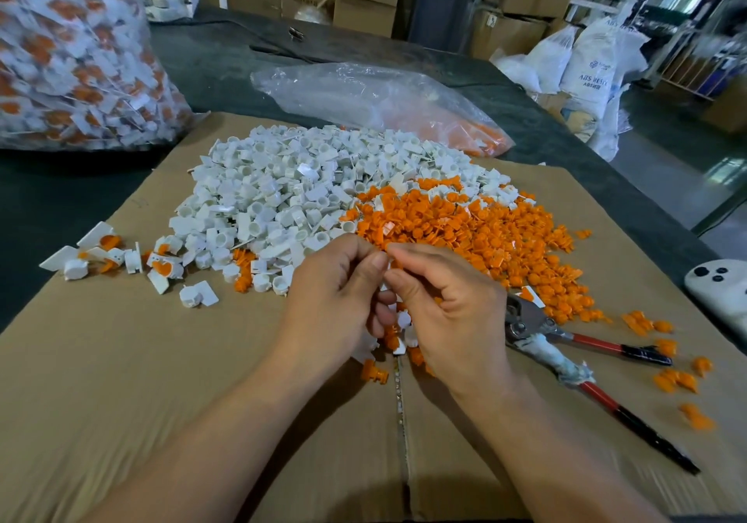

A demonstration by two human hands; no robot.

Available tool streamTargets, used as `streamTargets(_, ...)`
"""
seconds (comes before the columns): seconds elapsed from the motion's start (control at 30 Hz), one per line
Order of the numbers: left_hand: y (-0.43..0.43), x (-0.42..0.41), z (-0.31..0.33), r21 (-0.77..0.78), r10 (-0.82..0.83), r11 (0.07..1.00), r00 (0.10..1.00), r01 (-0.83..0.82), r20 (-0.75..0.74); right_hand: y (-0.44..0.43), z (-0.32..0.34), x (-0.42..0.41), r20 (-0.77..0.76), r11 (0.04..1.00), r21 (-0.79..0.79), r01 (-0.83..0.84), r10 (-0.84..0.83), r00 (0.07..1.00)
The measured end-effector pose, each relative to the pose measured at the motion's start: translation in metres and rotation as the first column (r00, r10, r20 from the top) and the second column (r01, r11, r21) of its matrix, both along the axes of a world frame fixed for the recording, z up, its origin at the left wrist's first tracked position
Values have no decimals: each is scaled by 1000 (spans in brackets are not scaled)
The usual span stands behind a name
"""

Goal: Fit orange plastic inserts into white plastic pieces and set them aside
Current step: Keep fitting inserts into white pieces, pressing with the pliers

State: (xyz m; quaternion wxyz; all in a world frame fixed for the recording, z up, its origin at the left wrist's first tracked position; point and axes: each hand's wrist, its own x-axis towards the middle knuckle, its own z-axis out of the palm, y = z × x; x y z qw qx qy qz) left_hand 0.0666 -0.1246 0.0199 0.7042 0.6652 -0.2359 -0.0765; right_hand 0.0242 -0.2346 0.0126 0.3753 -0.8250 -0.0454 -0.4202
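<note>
A big heap of white plastic pieces (283,183) lies on the cardboard (161,381), and a heap of orange inserts (477,235) adjoins it on the right. My left hand (331,300) and my right hand (448,308) meet at the centre, fingertips together. They pinch a small white piece (389,265) between them; most of it is hidden by the fingers. A few white and orange parts (398,336) lie under my hands. Several fitted white-and-orange pieces (117,255) lie at the left.
Red-handled pliers (574,356) lie to the right of my right hand. A clear bag of orange inserts (388,102) lies behind the heaps. A large bag of fitted pieces (72,49) stands at the far left. A white device (719,288) sits at the right edge.
</note>
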Motion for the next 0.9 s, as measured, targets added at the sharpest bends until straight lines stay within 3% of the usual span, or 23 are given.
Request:
streamTargets(0.23, -1, -2, 3, 2, -11, 1000, 1000, 11, -14, 0, -1, 0, 11, 1000, -19, 7, -6, 1000)
streamTargets(0.43, -1, -1, 5, -21, 45, 999, 999, -45, -23, 0, 1, -3, -97, 968, 241, -75, 100, 990)
streamTargets(0.9, 1, 1, 1, 51, 34, 998, 999, -36, 31, -8, 1, -3, -44, 974, 185, -127, 137, 990)
